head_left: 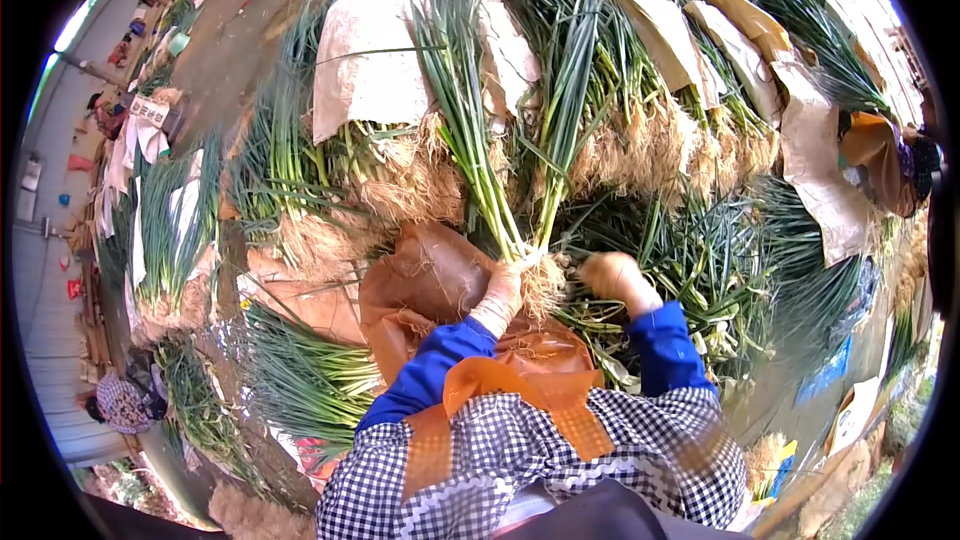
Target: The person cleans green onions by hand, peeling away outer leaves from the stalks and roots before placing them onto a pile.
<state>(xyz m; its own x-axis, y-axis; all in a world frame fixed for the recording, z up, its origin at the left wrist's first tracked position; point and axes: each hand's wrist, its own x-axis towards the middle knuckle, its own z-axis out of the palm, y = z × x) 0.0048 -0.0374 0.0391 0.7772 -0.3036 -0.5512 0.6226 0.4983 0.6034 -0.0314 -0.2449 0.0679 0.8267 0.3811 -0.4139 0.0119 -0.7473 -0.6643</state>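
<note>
My left hand [503, 286] is closed round the root end of several green onions [484, 175]. Their stalks fan upward in two groups, and pale stringy roots hang out to the right of the fist. Just right of those roots is my right hand [614, 278], its fingers smeared by motion, so I cannot make out their grip. Under both arms a brown plastic apron [425, 275] covers my lap. Below and beyond the right hand lies a heap of loose green leaves and trimmings [700, 290].
Rows of green onions with bushy roots [640, 145] lie ahead, partly under beige sacking [370, 50]. Another pile of green onions [300, 370] is at my left. More bundles [175, 240] stand farther left, and a person in a patterned top [128, 405] sits near the wall.
</note>
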